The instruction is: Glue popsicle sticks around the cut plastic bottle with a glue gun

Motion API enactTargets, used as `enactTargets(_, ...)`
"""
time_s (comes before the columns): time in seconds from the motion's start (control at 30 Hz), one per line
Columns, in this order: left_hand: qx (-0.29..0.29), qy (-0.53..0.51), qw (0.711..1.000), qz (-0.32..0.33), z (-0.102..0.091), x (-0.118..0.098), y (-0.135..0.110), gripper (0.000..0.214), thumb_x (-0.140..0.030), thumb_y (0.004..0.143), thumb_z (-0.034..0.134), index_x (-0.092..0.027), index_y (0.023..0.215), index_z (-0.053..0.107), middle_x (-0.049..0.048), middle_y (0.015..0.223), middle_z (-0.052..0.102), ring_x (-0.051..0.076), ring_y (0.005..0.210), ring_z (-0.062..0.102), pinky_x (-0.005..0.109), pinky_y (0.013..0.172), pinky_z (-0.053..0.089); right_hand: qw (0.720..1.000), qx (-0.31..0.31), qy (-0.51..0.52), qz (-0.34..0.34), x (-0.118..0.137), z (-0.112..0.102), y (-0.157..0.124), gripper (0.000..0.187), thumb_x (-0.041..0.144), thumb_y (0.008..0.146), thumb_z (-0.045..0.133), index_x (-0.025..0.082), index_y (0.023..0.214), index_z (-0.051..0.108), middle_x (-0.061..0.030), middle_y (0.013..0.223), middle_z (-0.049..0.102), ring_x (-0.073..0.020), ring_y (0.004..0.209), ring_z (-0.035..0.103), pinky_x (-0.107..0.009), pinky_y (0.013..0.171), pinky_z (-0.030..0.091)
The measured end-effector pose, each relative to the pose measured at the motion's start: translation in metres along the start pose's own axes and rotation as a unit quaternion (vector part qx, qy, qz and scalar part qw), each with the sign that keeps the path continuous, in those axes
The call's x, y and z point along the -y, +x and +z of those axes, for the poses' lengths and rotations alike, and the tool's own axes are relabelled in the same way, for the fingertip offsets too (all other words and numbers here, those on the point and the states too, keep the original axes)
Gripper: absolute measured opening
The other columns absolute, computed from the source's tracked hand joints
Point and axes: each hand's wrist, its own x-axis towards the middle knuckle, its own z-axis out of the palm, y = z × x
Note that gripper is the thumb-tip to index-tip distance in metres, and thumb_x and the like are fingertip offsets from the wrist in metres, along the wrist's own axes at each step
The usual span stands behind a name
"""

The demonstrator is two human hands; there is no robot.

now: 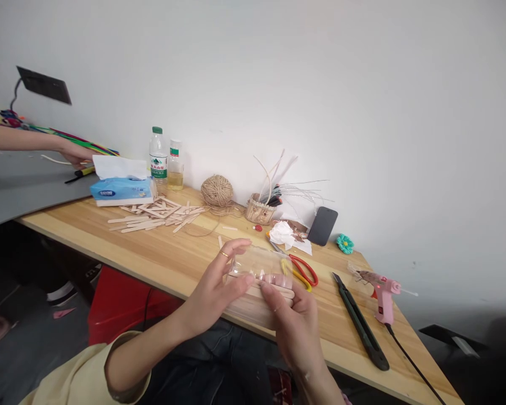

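Observation:
My left hand (217,287) and my right hand (293,320) both hold a clear plastic bag of wooden craft sticks (259,281) just above the near edge of the wooden table (172,256). My left fingers curl over the bag's left end, a ring on one finger. Along the bag's right lower edge my right fingers pinch it. Red and yellow scissors (301,271) lie just behind the bag.
A pile of loose craft sticks (158,216), a tissue box (120,188), two bottles (164,160), a twine ball (216,190), a small basket (259,212), a phone (322,226), a utility knife (360,320) and a pink glue gun (382,295) lie on the table. Another person's hand (78,153) rests at the far left.

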Motion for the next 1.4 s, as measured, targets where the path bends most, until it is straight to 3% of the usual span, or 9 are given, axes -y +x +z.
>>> enactTargets(0.13, -0.013, 0.005, 1.000, -0.012, 0.002, 0.000, 0.003, 0.041, -0.036, 0.086, 0.054, -0.024, 0.123, 0.042, 0.0068, 0.133, 0.046, 0.023, 0.126, 0.039, 0.037, 0.107, 0.027, 1.000, 0.011, 0.024, 0.007, 0.001, -0.002, 0.006, 0.025, 0.043, 0.066, 0.077, 0.021, 0.077, 0.072, -0.0013, 0.077, 0.072, -0.0165, 0.069, 0.063, -0.026, 0.065, 0.050)
enactTargets(0.27, -0.043, -0.009, 0.998, -0.050, 0.003, 0.003, 0.007, 0.042, -0.044, 0.086, 0.051, -0.024, 0.122, 0.042, 0.0079, 0.133, 0.044, 0.025, 0.127, 0.039, 0.039, 0.106, 0.030, 0.998, 0.063, 0.023, 0.004, 0.005, -0.004, 0.009, 0.039, 0.039, 0.058, 0.083, 0.022, 0.091, 0.073, -0.0036, 0.092, 0.073, -0.0229, 0.087, 0.067, -0.034, 0.079, 0.054)
enactTargets(0.4, 0.034, -0.078, 0.994, -0.071, -0.003, 0.009, 0.009, 0.063, -0.056, 0.080, 0.055, -0.025, 0.132, 0.036, 0.0101, 0.142, 0.038, 0.027, 0.136, 0.030, 0.042, 0.110, 0.027, 0.999, 0.032, 0.008, 0.029, 0.008, -0.004, 0.008, 0.036, 0.033, 0.062, 0.082, 0.019, 0.094, 0.071, -0.0064, 0.098, 0.073, -0.0270, 0.093, 0.067, -0.042, 0.088, 0.052)
enactTargets(0.53, 0.076, -0.066, 0.992, -0.080, -0.011, 0.014, 0.008, 0.086, -0.047, 0.069, 0.073, -0.029, 0.141, 0.029, 0.0094, 0.150, 0.029, 0.031, 0.140, 0.021, 0.047, 0.110, 0.025, 0.999, 0.032, 0.016, 0.030, 0.011, -0.005, 0.010, 0.040, 0.033, 0.064, 0.081, 0.018, 0.099, 0.069, -0.0078, 0.100, 0.073, -0.0291, 0.099, 0.066, -0.046, 0.094, 0.048)
enactTargets(0.9, 0.049, -0.082, 0.992, -0.088, -0.011, 0.016, 0.010, 0.084, -0.037, 0.064, 0.078, -0.025, 0.138, 0.039, 0.0126, 0.147, 0.035, 0.031, 0.137, 0.030, 0.045, 0.109, 0.029, 0.998, 0.044, 0.025, 0.024, 0.007, -0.007, 0.011, 0.033, 0.032, 0.067, 0.079, 0.019, 0.096, 0.069, -0.0070, 0.104, 0.072, -0.0278, 0.103, 0.064, -0.043, 0.096, 0.047)
enactTargets(1.1, 0.049, -0.116, 0.983, -0.133, -0.010, 0.015, 0.013, 0.083, -0.040, 0.069, 0.073, -0.024, 0.141, 0.035, 0.0127, 0.148, 0.033, 0.032, 0.135, 0.032, 0.047, 0.110, 0.026, 0.997, 0.069, 0.006, 0.032, 0.007, -0.012, 0.016, 0.046, 0.037, 0.061, 0.083, 0.019, 0.100, 0.068, -0.0082, 0.107, 0.071, -0.0284, 0.102, 0.065, -0.043, 0.093, 0.049)
enactTargets(1.23, 0.082, -0.147, 0.976, -0.136, -0.012, 0.019, 0.011, 0.095, -0.039, 0.066, 0.076, -0.028, 0.145, 0.024, 0.0085, 0.153, 0.023, 0.032, 0.139, 0.024, 0.046, 0.110, 0.026, 0.997, 0.065, -0.001, 0.031, 0.011, -0.010, 0.018, 0.040, 0.034, 0.065, 0.080, 0.019, 0.100, 0.068, -0.0069, 0.106, 0.071, -0.0274, 0.101, 0.065, -0.044, 0.096, 0.047)
enactTargets(1.4, 0.070, -0.129, 0.984, -0.102, -0.011, 0.024, 0.012, 0.076, -0.032, 0.069, 0.075, -0.027, 0.136, 0.040, 0.0066, 0.145, 0.040, 0.030, 0.132, 0.036, 0.044, 0.108, 0.029, 0.997, 0.072, -0.003, 0.023, 0.010, -0.012, 0.019, 0.037, 0.032, 0.066, 0.080, 0.020, 0.099, 0.068, -0.0065, 0.106, 0.071, -0.0271, 0.101, 0.065, -0.045, 0.097, 0.046)
